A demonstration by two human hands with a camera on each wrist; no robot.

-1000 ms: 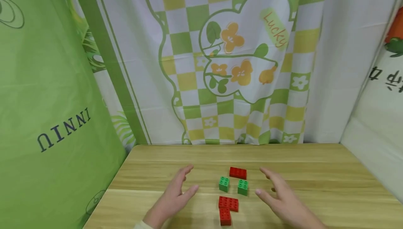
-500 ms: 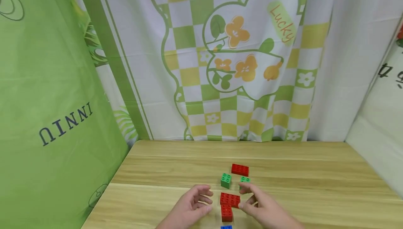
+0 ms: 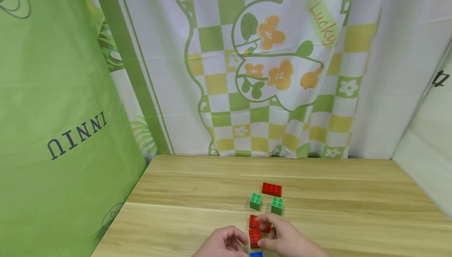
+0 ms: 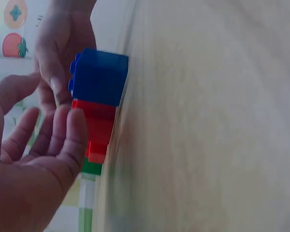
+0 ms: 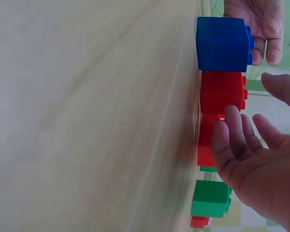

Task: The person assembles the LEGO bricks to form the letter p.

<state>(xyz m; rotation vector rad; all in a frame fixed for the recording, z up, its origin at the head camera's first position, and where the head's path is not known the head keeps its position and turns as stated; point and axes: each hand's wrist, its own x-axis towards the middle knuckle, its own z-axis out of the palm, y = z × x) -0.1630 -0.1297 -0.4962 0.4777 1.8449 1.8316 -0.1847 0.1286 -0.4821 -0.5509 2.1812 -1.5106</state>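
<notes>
In the head view my right hand (image 3: pixel 286 237) hovers over two red toy building bricks: a nearer one (image 3: pixel 254 239) and a longer one behind it (image 3: pixel 253 221), which its fingers partly cover. The right wrist view shows its thumb apart from loosely bent fingers, nothing held. My left hand (image 3: pixel 223 243) is just left of the nearer red brick, fingers loosely bent, holding nothing. A blue brick (image 4: pixel 99 75) stands at the near end of the row, only its top showing (image 3: pixel 256 254) in the head view. Whether any fingertip touches a brick I cannot tell.
Two green bricks, left (image 3: pixel 256 201) and right (image 3: pixel 277 206), stand beyond the red ones. Farther back lies another red brick (image 3: pixel 272 189). The wooden table (image 3: pixel 183 186) ends at a patterned curtain (image 3: pixel 219 92), with a green cloth (image 3: pixel 70 92) on the left.
Both hands have come inward and toward the near red bricks from being wide apart. The view has shifted slightly, bringing the blue brick into sight. The bricks keep their arrangement.
</notes>
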